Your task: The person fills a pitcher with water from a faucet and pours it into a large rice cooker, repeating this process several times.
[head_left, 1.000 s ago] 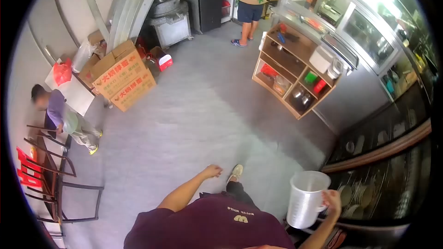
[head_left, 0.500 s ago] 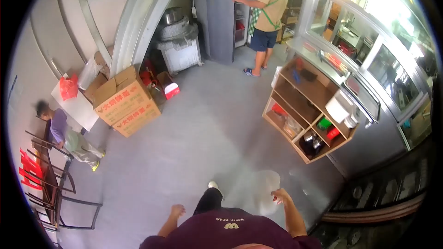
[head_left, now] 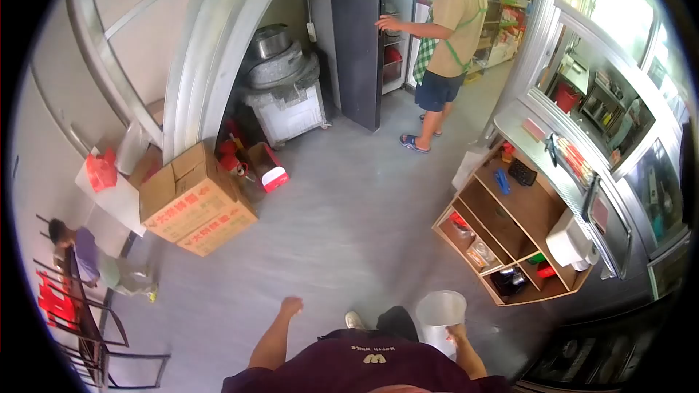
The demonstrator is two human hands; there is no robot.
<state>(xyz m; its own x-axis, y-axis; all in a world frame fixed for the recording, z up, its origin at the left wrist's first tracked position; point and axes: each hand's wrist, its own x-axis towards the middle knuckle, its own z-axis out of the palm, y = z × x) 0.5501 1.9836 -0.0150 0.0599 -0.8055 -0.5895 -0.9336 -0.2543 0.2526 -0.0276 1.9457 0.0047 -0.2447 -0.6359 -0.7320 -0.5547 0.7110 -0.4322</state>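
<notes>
My right hand is closed on the near edge of a translucent whitish bucket. The bucket hangs at my right side with its open mouth showing, and its lower part is partly hidden by my hand and body. My left hand swings out in front of my left side, fingers loosely curled, with nothing visible in it. Below my shirt, one pale shoe shows on the grey floor.
A wooden shelf unit stands at the right, beside a glazed counter. Cardboard boxes lie left of centre. Ahead, a person in a green apron stands by an open cabinet. Another person is near chairs at far left.
I have moved forward; the boxes, shelf unit and person ahead look nearer. My left hand has swung forward and up. The bucket in my right hand shows more clearly.
</notes>
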